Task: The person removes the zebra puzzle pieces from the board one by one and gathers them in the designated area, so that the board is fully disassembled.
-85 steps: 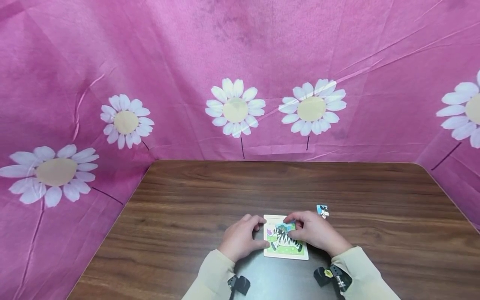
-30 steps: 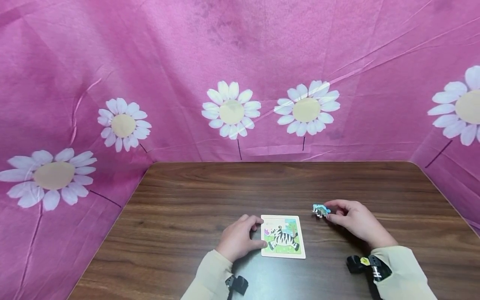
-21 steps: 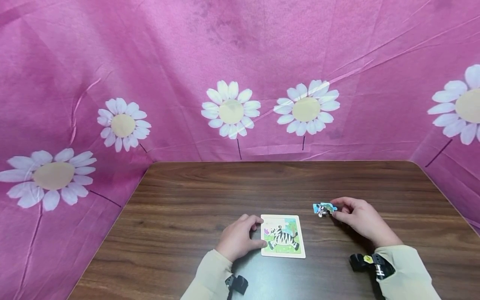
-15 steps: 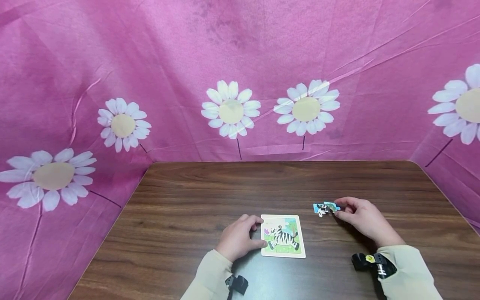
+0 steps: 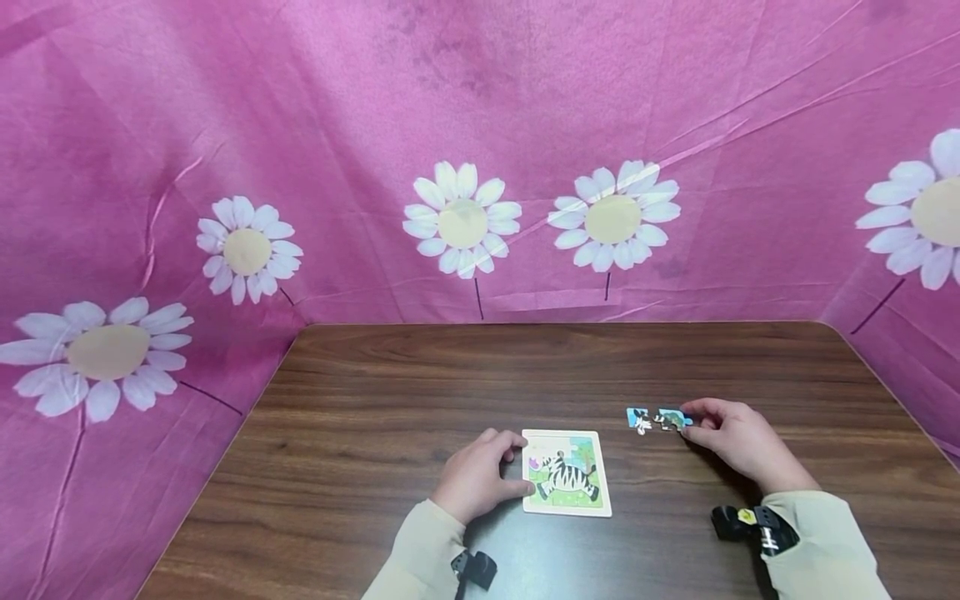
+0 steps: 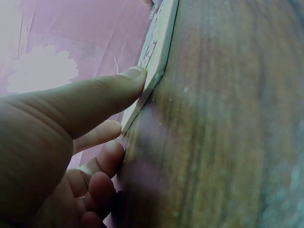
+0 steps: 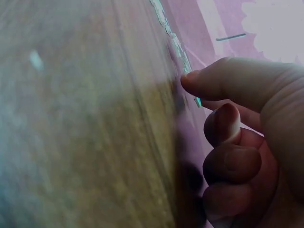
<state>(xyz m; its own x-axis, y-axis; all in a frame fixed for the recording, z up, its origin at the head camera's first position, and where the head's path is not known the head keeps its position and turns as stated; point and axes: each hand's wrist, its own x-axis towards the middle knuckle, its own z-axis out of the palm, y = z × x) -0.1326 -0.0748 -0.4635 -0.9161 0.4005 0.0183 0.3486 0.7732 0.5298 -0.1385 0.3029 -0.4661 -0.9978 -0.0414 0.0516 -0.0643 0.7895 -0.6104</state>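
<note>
A square zebra puzzle board (image 5: pixel 567 508) with a pale frame lies on the table in the head view, a bare light area in its upper part. My left hand (image 5: pixel 480 477) holds its left edge, the thumb on the frame and the index finger at the far corner. To the right of the board, my right hand (image 5: pixel 738 442) pinches a blue-and-green puzzle piece (image 5: pixel 673 419) between thumb and index finger, low at the tabletop. Just left of that piece lies a blue-and-white puzzle piece (image 5: pixel 640 420). In the right wrist view both pieces appear nearly edge-on.
The brown wooden table (image 5: pixel 420 375) runs back to a pink cloth (image 5: pixel 360 125) printed with white daisies, which also hangs at both sides. Black wrist cameras (image 5: pixel 474 569) are strapped over the sleeves.
My right hand has gone from over the board to its right, carrying the blue-and-green piece. That piece then slid rightward from the blue-and-white one. My left hand stayed put.
</note>
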